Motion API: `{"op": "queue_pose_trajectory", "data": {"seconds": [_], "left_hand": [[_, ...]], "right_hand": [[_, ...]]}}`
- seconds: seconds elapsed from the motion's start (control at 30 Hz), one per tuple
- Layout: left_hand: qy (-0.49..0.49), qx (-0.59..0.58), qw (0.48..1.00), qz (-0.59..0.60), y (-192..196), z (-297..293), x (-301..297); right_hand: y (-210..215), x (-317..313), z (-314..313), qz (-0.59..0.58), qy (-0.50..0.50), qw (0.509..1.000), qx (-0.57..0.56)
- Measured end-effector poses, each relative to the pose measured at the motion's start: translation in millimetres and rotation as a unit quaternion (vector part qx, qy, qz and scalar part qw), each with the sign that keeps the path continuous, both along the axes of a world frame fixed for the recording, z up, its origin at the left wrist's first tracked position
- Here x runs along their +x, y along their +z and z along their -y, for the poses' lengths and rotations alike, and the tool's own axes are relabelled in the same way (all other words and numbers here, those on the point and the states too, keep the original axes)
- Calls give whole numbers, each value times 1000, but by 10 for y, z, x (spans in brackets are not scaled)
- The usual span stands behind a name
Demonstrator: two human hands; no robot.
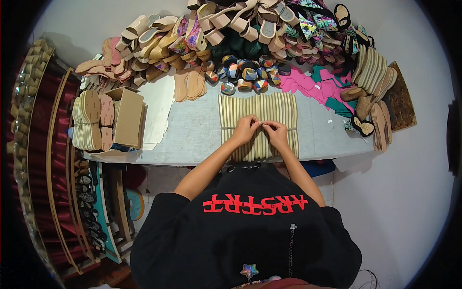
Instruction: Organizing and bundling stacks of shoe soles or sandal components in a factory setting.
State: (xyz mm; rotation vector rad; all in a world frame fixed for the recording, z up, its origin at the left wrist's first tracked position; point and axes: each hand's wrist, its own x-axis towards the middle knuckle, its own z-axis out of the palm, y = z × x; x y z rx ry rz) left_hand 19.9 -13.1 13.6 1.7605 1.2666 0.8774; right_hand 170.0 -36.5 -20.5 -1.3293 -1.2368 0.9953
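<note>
A bundle of striped cream-and-grey insoles (255, 103), packed side by side on edge, lies in front of me on the table. Around its middle runs a thin dark cord (291, 128). My left hand (245, 129) rests over the bundle with its fingertips pinched together on the cord. Close beside it, my right hand (275, 134) also pinches the cord, thumb and fingers closed. The two sets of fingertips almost meet. Whether there is a knot between them is too small to make out.
A grey-covered table (192, 139) bears it all. Left are a cardboard box (129, 118) and tied pale insoles (89, 120). Behind lie colourful patterned heels (249, 73) and heaped sandals (211, 21). Pink fabric pieces (301, 82) and another striped insole bundle (373, 70) lie right.
</note>
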Motion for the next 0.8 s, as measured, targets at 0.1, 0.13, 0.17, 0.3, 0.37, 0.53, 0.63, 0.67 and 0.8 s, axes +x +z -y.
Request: {"op": "queue_pose_trajectory", "data": {"seconds": [0.1,0.13,0.17,0.3,0.37,0.53,0.63,0.67,0.8], "left_hand": [[-13,-30,999,0,-18,-31,-32],[-23,-60,998,8,-8,-45,-44],[-24,-60,998,7,2,-58,-60],[-57,-144,987,50,24,-86,-130],[-70,-161,982,75,-6,-95,-161],[-80,-136,987,30,129,-67,-140],[-70,-91,993,4,26,-49,-113],[-68,-89,994,5,-13,-34,-111],[-27,-29,998,45,-68,10,-79]], "right_hand": [[41,24,-30,13,26,999,-19],[56,22,-31,12,25,999,-19],[71,16,-31,13,26,999,-30],[178,-9,-26,5,26,997,-68],[156,-25,-33,-7,21,998,-54],[133,-22,-21,4,6,999,-46],[108,-54,-15,50,-23,997,-50],[62,-66,-27,51,-21,997,-48],[48,-59,-15,28,-23,999,-37]]}}
